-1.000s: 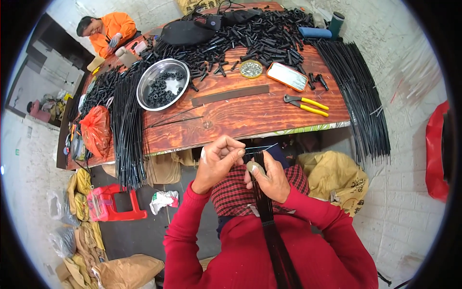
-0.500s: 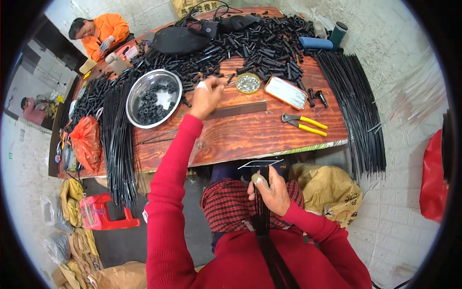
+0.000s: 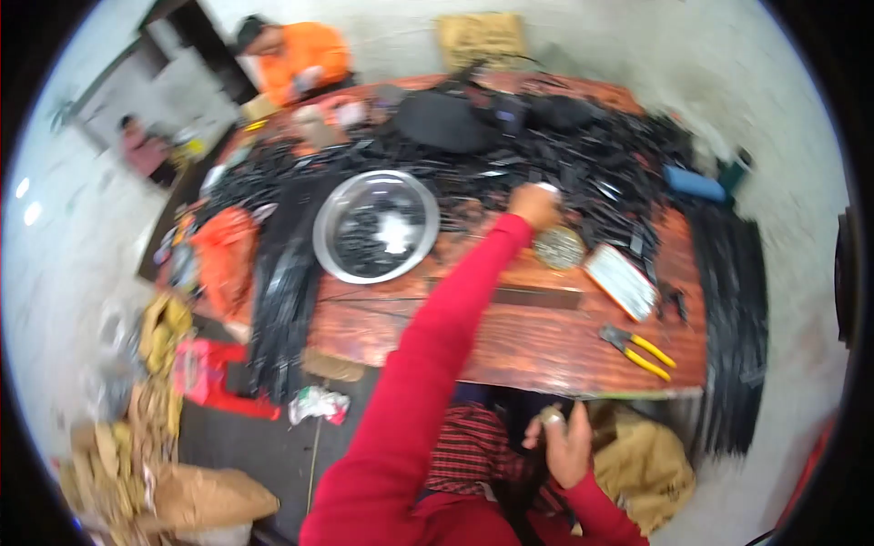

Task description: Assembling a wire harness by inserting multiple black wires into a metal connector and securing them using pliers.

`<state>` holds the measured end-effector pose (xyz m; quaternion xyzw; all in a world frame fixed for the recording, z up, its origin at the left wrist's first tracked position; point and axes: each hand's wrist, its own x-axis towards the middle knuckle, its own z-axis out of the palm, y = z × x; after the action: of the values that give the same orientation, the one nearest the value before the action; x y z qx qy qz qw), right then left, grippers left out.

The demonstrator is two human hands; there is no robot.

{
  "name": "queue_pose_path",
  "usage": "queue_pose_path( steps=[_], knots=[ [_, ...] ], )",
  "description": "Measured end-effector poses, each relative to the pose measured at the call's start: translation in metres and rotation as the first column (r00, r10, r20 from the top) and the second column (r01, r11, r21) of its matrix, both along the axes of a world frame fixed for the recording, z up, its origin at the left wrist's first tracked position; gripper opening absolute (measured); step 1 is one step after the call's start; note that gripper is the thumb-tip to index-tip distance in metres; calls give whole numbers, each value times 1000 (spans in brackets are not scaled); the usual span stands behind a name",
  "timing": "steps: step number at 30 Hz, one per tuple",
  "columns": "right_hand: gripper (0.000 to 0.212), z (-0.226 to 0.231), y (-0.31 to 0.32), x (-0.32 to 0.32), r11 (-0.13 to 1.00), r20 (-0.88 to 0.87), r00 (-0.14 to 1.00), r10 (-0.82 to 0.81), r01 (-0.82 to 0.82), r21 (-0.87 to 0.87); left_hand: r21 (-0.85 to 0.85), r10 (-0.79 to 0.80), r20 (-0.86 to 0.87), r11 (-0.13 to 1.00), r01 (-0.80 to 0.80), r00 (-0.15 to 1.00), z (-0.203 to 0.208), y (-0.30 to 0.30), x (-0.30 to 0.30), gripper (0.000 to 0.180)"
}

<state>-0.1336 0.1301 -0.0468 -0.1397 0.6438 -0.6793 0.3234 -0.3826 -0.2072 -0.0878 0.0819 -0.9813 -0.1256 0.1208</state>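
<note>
My left hand (image 3: 535, 206), with a white wrap on a finger, reaches over the table to the near edge of a heap of black tube-shaped parts (image 3: 583, 159). Its fingers are smeared and partly hidden, so I cannot tell whether it grips a part. Just right of it is a round dish of small silvery pieces (image 3: 558, 247). Down at my lap, my right hand (image 3: 572, 448) is closed around a bundle of thin black strands (image 3: 517, 500) that runs down along my red top. A small tan round piece (image 3: 552, 416) shows at its fingers.
A steel bowl (image 3: 376, 273) holds black rings. Yellow-handled pliers (image 3: 648, 355) and an orange-rimmed white tray (image 3: 622, 282) lie at right. Long black strands hang off both table ends (image 3: 284, 300) (image 3: 733, 337). A co-worker in orange (image 3: 309, 59) sits at the far left.
My left hand has moved forward and right, from beside the bowl to the heap of black parts. The view has shifted and blurred. My right hand stays at my lap with the strands.
</note>
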Motion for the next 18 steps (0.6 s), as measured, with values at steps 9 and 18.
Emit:
queue_pose_path(
  steps=[9,18],
  knots=[
    [21,12,-7,10,994,-10,997,80,-81,-78,84,151,12,985,-151,988,-22,-4,-4,49],
    [36,29,6,1,996,25,998,52,-50,-72,133,237,-173,967,-216,956,-12,46,-21,23]
  ],
)
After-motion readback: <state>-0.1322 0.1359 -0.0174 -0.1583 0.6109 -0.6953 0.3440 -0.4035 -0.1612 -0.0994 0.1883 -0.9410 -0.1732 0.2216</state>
